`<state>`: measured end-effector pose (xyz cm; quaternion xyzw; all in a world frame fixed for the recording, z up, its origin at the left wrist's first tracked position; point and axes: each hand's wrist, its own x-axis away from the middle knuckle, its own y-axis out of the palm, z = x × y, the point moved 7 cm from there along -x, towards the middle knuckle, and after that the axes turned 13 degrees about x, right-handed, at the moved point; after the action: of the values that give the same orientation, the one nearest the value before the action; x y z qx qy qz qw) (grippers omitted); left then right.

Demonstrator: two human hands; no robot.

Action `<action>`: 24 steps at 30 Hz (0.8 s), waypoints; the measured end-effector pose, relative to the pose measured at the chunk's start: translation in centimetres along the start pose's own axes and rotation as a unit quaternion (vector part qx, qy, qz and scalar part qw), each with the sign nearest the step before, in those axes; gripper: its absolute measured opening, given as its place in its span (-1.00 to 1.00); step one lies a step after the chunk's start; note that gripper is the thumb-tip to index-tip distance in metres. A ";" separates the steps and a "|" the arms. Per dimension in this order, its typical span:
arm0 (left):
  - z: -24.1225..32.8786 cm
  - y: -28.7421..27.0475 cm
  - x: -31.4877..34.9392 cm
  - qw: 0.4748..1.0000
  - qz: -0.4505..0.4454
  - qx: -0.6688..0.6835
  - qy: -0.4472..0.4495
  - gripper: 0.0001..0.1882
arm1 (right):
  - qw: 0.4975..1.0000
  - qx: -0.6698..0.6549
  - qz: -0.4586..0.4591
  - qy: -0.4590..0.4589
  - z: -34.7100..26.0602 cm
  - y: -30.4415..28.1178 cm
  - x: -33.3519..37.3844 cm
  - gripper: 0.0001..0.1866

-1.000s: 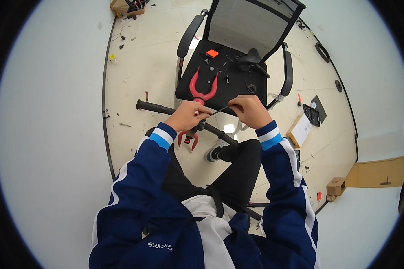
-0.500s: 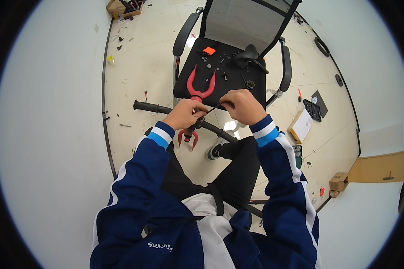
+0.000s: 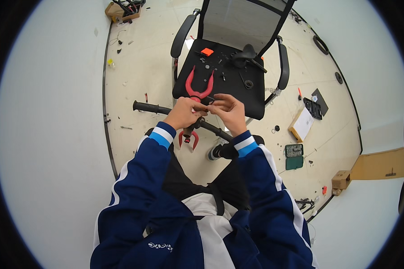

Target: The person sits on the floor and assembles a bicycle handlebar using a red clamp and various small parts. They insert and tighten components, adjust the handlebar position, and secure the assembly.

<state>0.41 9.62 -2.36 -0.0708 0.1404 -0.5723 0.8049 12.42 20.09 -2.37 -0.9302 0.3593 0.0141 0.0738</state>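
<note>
My left hand point(image 3: 182, 114) is closed in a pinch above the middle of a black handlebar point(image 3: 153, 107). Its fingertips meet those of my right hand point(image 3: 229, 113), and whatever small part sits between them is hidden. A thin dark rod-like tool point(image 3: 211, 98) shows at my right fingers, too small to name surely. One red fork point(image 3: 200, 87) rests with its prongs on the black chair seat point(image 3: 251, 101), its stem end beside my left hand. Below the handlebar, a second red forked piece point(image 3: 195, 140) points toward me.
A bike saddle point(image 3: 244, 56), an orange piece point(image 3: 207, 52) and several small bolts and rings lie on the seat. To the right on the floor are a green parts case point(image 3: 294, 157), a white-topped box point(image 3: 301, 124), a black tool case point(image 3: 313, 109) and a cardboard box point(image 3: 341, 179).
My right hand has moved down and left until its fingertips meet my left ones; its fingers have fanned out somewhat. My left hand stays in place. The view has shifted slightly.
</note>
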 end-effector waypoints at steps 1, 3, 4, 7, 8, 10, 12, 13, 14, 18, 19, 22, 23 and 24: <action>0.1 -0.2 0.0 1.000 0.007 0.001 -0.005 -0.83 | 1.000 -0.002 0.002 0.009 0.6 0.5 0.1 -0.78; 0.2 -0.5 -0.1 0.999 0.023 -0.006 -0.022 -0.83 | 0.999 0.027 0.009 0.015 1.4 0.9 0.4 -0.78; 0.3 -0.5 -0.1 0.999 0.031 -0.012 -0.036 -0.83 | 0.999 0.045 0.016 0.002 1.0 1.0 0.5 -0.79; 0.5 -0.6 0.2 0.998 0.042 -0.040 -0.030 -0.80 | 0.995 0.099 0.032 -0.010 -0.7 1.3 0.8 -0.84; 0.5 -0.6 0.3 0.998 0.043 -0.051 -0.018 -0.79 | 0.993 0.109 0.034 -0.029 -0.6 1.2 0.9 -0.85; 0.8 -0.3 0.4 0.996 0.044 -0.040 0.073 -0.77 | 0.989 0.128 0.038 -0.064 -0.2 1.2 0.9 -0.85; 0.0 -0.1 0.5 0.995 0.022 -0.022 0.092 -0.75 | 0.990 0.113 0.029 -0.076 -0.1 1.1 0.9 -0.86; -0.4 0.0 0.4 0.998 -0.002 -0.010 0.067 -0.74 | 0.992 0.098 0.029 -0.079 -0.2 0.9 0.9 -0.86; -0.9 0.1 0.3 0.999 -0.026 0.002 0.042 -0.73 | 0.993 0.083 0.028 -0.083 -0.3 0.8 0.9 -0.87; -1.0 0.0 0.3 0.998 -0.042 0.035 -0.034 -0.76 | 0.991 0.114 0.023 -0.071 0.2 0.3 1.0 -0.85; -0.7 -0.2 0.4 0.998 -0.034 0.034 -0.032 -0.76 | 0.987 0.146 0.030 -0.068 0.1 0.3 1.0 -0.84; 0.1 -0.5 0.5 0.999 -0.003 0.032 -0.024 -0.79 | 0.981 0.181 0.049 -0.056 0.0 0.7 0.9 -0.81; 0.1 -0.6 0.5 0.999 0.007 0.042 -0.030 -0.80 | 0.980 0.186 0.049 -0.050 0.4 1.0 0.8 -0.81; -0.1 -0.6 0.5 0.998 0.017 0.054 -0.036 -0.81 | 0.979 0.191 0.049 -0.045 0.6 1.2 0.7 -0.81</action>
<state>-0.04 8.94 -2.32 -0.0459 0.0815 -0.5622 0.8217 12.15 18.83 -3.21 -0.8787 0.3969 -0.0097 0.2649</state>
